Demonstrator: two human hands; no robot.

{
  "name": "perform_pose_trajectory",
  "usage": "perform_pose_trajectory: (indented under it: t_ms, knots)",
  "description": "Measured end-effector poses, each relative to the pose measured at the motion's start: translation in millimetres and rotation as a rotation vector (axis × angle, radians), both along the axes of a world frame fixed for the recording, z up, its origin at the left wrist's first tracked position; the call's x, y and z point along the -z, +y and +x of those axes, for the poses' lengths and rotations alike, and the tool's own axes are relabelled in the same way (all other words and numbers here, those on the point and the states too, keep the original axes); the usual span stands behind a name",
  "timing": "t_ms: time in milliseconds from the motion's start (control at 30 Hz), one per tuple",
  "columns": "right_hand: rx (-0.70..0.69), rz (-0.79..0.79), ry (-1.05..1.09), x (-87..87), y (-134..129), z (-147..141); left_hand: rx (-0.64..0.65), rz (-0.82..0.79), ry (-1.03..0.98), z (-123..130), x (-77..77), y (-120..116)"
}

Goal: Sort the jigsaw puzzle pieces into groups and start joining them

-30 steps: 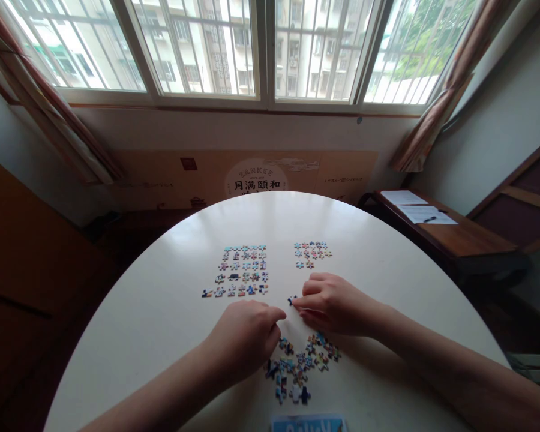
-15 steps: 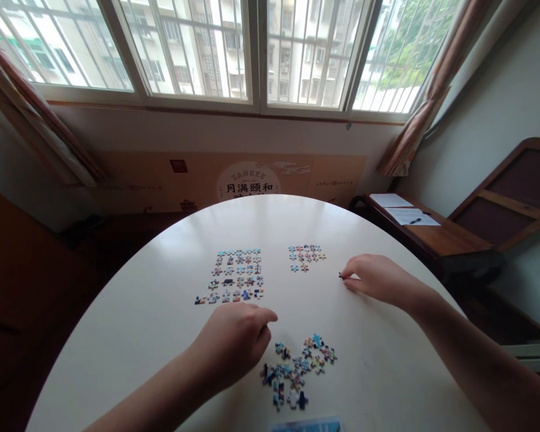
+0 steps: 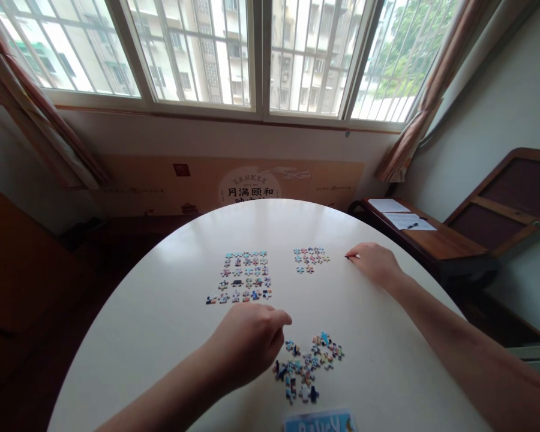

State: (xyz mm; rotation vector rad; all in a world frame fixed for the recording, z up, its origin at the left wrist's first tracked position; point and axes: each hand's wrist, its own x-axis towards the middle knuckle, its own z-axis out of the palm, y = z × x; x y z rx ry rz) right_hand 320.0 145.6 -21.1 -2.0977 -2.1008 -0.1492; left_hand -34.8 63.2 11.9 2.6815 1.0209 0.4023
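My right hand [image 3: 372, 263] pinches a small dark jigsaw puzzle piece [image 3: 347, 257] between thumb and fingertips, to the right of a small group of sorted pieces [image 3: 312, 259]. Closer to me, my left hand [image 3: 252, 336] hovers with its fingers curled in; whatever they may hold is hidden. Beyond that hand, several neat rows of puzzle pieces [image 3: 237, 283] lie spaced apart on the left half of the table. A loose pile of mixed pieces [image 3: 309, 361] spreads just right of my left hand.
Everything lies on a round white table [image 3: 153, 312]. At its near edge a blue printed box or card [image 3: 321, 422] is partly cut off. Past the table's right side stands a wooden chair [image 3: 454, 234] bearing papers [image 3: 409, 221] and a pen. Barred windows line the far wall.
My right hand has moved farther away across the table, still pinching the piece. The left hand keeps about the same pose near the pile. The view has shifted slightly.
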Motion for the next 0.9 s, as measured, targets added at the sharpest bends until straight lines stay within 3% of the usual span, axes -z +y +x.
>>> perform_pose_trajectory:
  t_ms: [267,433,700,900]
  knots:
    - [0.016,0.017,0.109,7.7,71.8,-10.3,0.040,-0.001,0.001,-0.9,-0.7,0.4]
    - [-0.098,0.040,0.181,13.0,111.1,-35.6,0.031,-0.024,0.023,-2.7,-0.4,2.7]
    - [-0.464,0.063,0.254,15.5,111.3,-58.2,0.040,-0.046,0.038,-2.7,-0.2,4.3]
    - [-0.574,0.076,0.303,17.8,110.0,-65.7,0.096,-0.097,0.069,3.4,3.3,2.9]
